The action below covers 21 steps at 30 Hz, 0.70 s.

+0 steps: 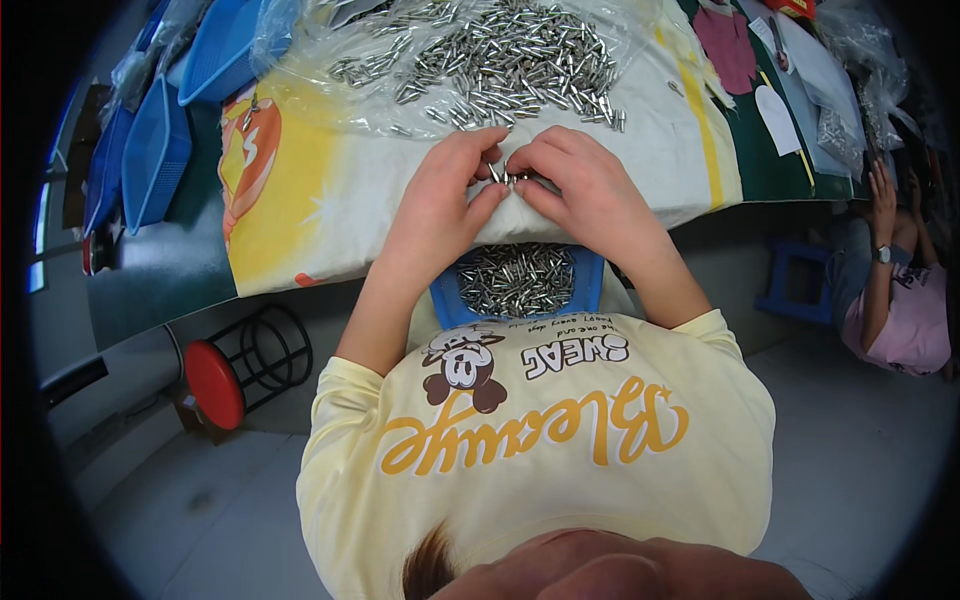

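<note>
Metal pieces (506, 177) (silvery) between hands (445, 195) (582, 182)

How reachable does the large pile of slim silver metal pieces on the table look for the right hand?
Likely yes: the pile lies just beyond the right hand and nothing visible stands between them, though it seems busy with a few small silver metal pieces.

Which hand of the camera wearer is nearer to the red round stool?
Left. The left hand is over the cloth, up and right of the red round stool in the picture; the right hand is also there, but farther right.
</note>
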### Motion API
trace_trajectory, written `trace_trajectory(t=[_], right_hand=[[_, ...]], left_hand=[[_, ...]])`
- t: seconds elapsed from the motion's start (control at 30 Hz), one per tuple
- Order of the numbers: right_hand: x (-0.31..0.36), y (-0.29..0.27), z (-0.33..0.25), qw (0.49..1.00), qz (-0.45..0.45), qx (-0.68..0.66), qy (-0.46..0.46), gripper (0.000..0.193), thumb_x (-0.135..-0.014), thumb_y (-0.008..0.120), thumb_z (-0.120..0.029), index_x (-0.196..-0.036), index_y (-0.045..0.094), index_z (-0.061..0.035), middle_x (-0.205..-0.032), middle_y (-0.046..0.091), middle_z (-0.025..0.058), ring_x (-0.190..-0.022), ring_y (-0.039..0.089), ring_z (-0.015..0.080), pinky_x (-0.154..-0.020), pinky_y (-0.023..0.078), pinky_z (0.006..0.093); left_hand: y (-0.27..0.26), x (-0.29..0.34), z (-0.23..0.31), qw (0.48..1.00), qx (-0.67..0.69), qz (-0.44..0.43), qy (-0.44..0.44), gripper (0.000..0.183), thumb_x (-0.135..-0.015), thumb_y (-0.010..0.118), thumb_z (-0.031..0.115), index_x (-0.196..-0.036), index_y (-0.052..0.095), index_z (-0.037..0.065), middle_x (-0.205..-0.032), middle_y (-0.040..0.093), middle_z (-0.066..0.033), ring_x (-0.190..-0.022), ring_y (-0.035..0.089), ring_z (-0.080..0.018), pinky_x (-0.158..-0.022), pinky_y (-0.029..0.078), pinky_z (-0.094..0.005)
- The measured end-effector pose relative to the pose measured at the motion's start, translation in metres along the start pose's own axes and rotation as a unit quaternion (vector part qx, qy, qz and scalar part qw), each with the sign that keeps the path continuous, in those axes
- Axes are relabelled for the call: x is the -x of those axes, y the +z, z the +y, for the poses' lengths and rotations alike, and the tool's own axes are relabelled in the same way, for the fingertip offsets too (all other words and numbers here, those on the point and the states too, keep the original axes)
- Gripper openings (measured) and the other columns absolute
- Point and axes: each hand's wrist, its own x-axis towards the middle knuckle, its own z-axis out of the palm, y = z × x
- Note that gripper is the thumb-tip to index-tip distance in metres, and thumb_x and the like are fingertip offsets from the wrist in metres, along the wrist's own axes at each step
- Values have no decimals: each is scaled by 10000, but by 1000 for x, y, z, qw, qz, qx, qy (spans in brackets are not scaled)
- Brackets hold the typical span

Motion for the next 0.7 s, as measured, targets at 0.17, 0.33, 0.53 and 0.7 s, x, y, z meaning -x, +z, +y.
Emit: trace_trajectory(t=[0.17, 0.33, 0.53, 0.7], right_hand=[[0, 3, 0, 999, 14, -30, 20, 246, -752, 684, -64, -984, 605, -83, -889, 581, 83, -860, 581, 297, -751, 481, 399], [0, 3, 1, 999, 20, -46, 20, 272, -745, 698, -69, -999, 604, -90, -893, 597, 73, -857, 593, 281, -757, 485, 386], [-1, 1, 3, 998, 22, -42, 34, 290, -737, 716, -81, -1002, 597, -91, -882, 615, 63, -844, 599, 268, -759, 485, 375], [-2, 4, 4, 998, 20, -46, 25, 299, -736, 725, -94, -1007, 597, -93, -873, 616, 60, -843, 597, 268, -754, 485, 379]], left_hand=[[1, 0, -3, 1000, -15, -1, 1, 593, -764, 684, -47, -1324, 517, 53, -1048, 584, -80, -890, 562, -167, -808, 488, -293], [2, 0, -2, 1000, -10, 5, 25, 564, -769, 660, -25, -1306, 493, 28, -1048, 574, -139, -856, 574, -249, -792, 504, -346], [2, 4, 3, 1000, -8, 29, 0, 609, -760, 678, -57, -1329, 494, 55, -1083, 573, -78, -861, 533, -165, -795, 475, -281], [3, 5, 2, 999, -9, 39, -3, 611, -756, 675, -65, -1328, 494, 53, -1090, 568, -79, -861, 533, -163, -792, 475, -280]])
